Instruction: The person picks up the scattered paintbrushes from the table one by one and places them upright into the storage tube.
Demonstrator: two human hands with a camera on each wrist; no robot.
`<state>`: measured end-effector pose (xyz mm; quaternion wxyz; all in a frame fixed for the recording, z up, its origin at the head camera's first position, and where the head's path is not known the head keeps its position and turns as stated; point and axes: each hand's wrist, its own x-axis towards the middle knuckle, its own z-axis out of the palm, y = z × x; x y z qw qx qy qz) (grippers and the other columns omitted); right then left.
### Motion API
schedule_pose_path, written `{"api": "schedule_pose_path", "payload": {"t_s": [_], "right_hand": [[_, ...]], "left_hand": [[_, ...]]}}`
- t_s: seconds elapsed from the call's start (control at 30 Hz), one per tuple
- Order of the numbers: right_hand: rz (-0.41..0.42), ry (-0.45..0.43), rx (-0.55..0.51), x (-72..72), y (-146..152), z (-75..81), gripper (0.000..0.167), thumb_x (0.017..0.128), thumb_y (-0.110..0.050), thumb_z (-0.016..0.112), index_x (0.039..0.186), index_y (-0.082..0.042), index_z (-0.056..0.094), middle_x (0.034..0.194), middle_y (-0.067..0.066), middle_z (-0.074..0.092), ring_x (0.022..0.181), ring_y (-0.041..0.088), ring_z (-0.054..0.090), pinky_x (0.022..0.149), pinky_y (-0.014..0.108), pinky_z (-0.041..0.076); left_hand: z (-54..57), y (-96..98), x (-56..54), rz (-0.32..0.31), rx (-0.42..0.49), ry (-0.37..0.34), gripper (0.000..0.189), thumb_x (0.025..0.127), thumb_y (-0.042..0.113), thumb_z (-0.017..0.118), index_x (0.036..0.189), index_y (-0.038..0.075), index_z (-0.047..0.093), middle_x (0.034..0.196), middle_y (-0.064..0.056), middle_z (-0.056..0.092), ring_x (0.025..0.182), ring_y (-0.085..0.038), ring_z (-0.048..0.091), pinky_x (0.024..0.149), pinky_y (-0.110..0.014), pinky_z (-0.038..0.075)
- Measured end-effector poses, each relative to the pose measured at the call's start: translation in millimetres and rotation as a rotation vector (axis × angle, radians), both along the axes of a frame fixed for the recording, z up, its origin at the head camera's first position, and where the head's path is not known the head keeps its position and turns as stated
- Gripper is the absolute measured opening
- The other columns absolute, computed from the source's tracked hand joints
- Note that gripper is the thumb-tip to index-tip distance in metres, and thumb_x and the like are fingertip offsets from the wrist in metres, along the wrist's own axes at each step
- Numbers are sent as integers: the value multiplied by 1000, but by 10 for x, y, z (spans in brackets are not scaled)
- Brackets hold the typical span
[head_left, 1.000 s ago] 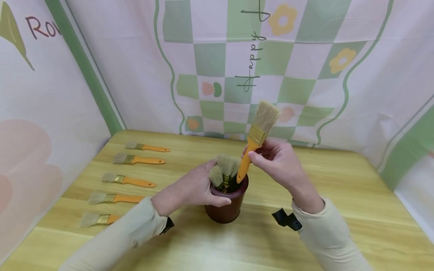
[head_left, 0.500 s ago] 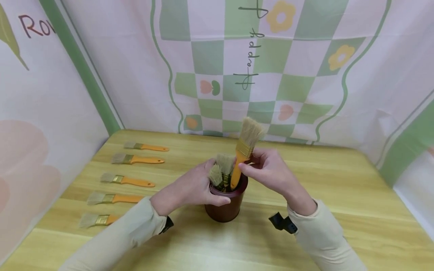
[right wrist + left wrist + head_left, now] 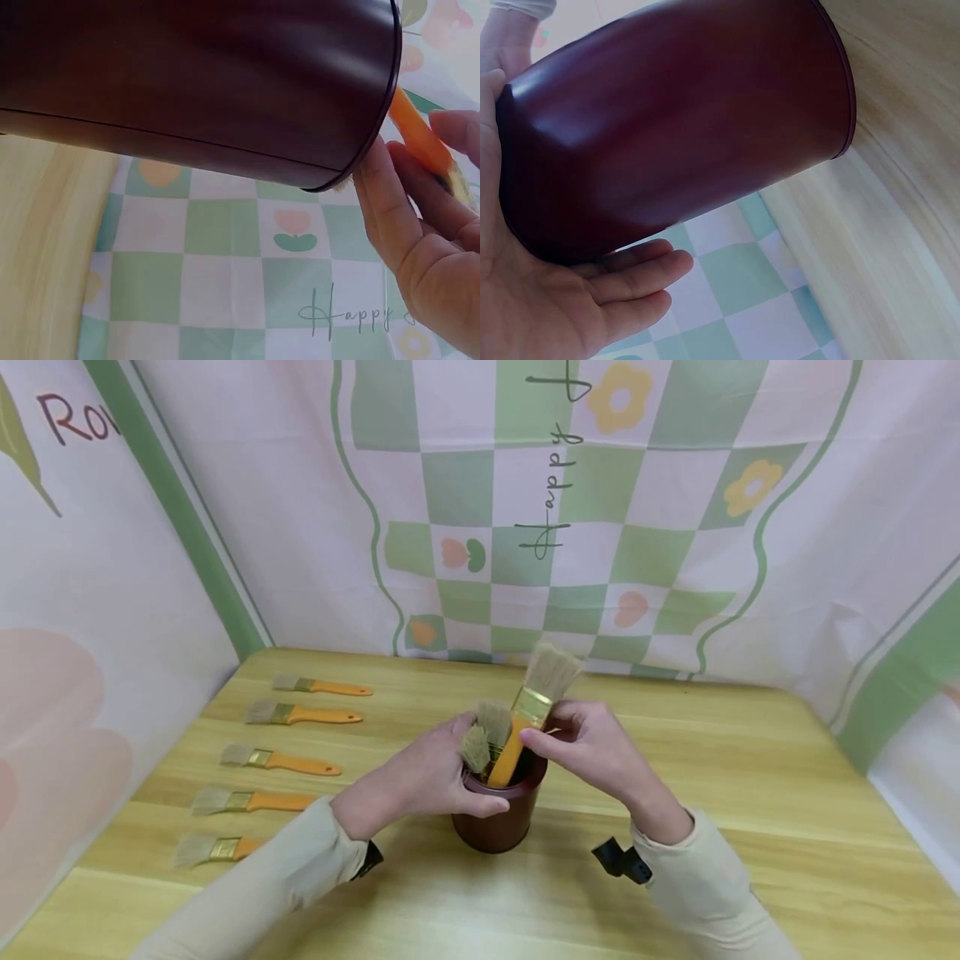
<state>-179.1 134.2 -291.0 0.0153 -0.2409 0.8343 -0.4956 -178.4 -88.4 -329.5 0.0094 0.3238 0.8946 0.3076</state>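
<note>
A dark red round can [image 3: 491,828] stands upright on the wooden table, with a couple of bristle-up paintbrushes [image 3: 493,723] inside. My left hand [image 3: 411,770] holds the can at its rim, thumb at the front and fingers behind; in the left wrist view those fingers [image 3: 641,279] reach along the can's wall. Between thumb and fingers, my right hand [image 3: 600,753] pinches a wide paintbrush [image 3: 534,702] with an orange handle. Its bristles point up, tilted right, and the handle's end is inside the can's mouth. The right wrist view shows the orange handle [image 3: 420,131] at the rim.
Several orange-handled paintbrushes [image 3: 318,714] lie in a column on the left of the table [image 3: 712,760], bristles toward the left. The left sleeve [image 3: 277,868] overlaps the nearest handles. A checkered cloth [image 3: 525,493] hangs behind the table's far edge.
My right hand has moved down and left, lowering the paintbrush so its handle end goes from above the rim into the can. The left hand stays on the can.
</note>
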Motion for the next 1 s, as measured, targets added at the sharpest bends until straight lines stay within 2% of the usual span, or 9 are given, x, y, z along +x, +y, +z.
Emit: {"api": "schedule_pose_path", "payload": {"t_s": [0.1,0.23,0.3,0.37,0.5,0.63,0.77,0.9,1.0], "right_hand": [[-30,-21,5,16,41,17,22,88,-15,70,103,1,71,97,16,72,81,5,68,73,22,56],[-76,-73,-32,44,146,60,42,87,-15,71,124,3,61,112,20,67,88,-1,65,78,18,55],[-100,-107,-50,53,201,65,52,86,-15,72,132,4,54,118,22,63,94,3,65,80,17,54],[-100,-130,-39,50,239,40,60,85,-17,73,136,4,49,122,22,61,101,13,66,82,18,54],[3,-130,50,6,236,-96,73,84,-26,74,141,5,42,132,24,55,117,34,60,95,31,52],[105,-105,82,-51,172,-252,82,80,-34,74,142,7,40,140,25,47,126,39,53,103,46,45],[129,-76,57,-85,150,-362,92,74,-48,73,140,8,42,138,26,48,126,42,52,103,48,45],[135,-45,44,-127,168,-448,112,63,-68,65,139,10,41,136,27,49,125,44,52,103,47,44],[154,-18,48,-159,177,-474,119,59,-72,62,142,9,38,138,28,47,126,44,50,104,47,43]], "left_hand": [[-1,13,-2,-8,0,11,85,71,50,79,136,14,38,119,1,57,107,-10,58,94,-28,49],[0,29,1,-6,-10,40,89,71,51,79,138,10,38,125,-4,57,113,-14,58,97,-31,49],[3,32,6,0,-7,44,90,70,51,79,139,10,38,126,-4,57,115,-15,58,98,-33,49],[7,31,10,2,8,24,90,70,50,80,139,11,38,127,-4,57,115,-15,58,99,-34,48],[4,23,23,28,4,-5,90,70,51,80,140,13,38,129,-3,56,118,-16,57,100,-34,48],[-8,12,24,26,-16,0,90,70,53,79,141,17,36,131,-2,54,120,-14,55,101,-33,47],[-15,17,17,10,-18,16,88,71,52,78,141,19,36,130,0,54,119,-13,54,101,-33,47],[-16,19,14,9,-10,13,87,71,51,79,140,19,36,131,1,54,120,-12,54,101,-33,47],[-10,18,13,5,-3,16,87,71,51,79,140,20,35,131,1,53,120,-12,54,101,-32,47]]}}
